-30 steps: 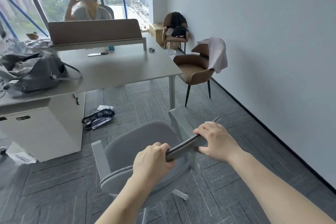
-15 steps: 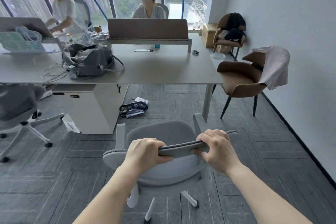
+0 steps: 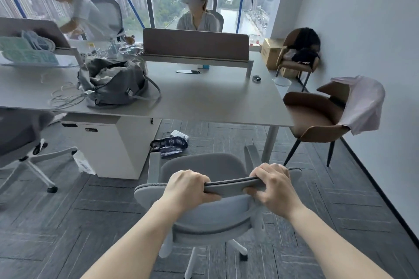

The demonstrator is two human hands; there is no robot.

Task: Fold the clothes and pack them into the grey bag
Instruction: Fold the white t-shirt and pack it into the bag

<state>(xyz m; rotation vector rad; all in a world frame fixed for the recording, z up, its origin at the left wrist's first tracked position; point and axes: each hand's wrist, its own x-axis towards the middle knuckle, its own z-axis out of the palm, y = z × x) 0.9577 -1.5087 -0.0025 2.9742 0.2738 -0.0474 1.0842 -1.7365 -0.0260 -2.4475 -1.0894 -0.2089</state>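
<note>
Fingers: both sets curled over the top edge of the grey office chair's backrest (image 3: 229, 184), left hand (image 3: 188, 188) and right hand (image 3: 275, 188) each gripping it, thumbs underneath.
Grey bag (image 3: 113, 84): on the desk (image 3: 204, 102), left of the chair and further away, mouth open with cloth showing inside.
Pink garment (image 3: 362, 106): draped over the brown chair (image 3: 317, 115), right of the office chair, past the desk corner.
Step, I reckon: just getting the chair placed before any folding.
Tip: roll it evenly with both hands, mind the stuff on the floor (image 3: 170, 144) under the desk.
</note>
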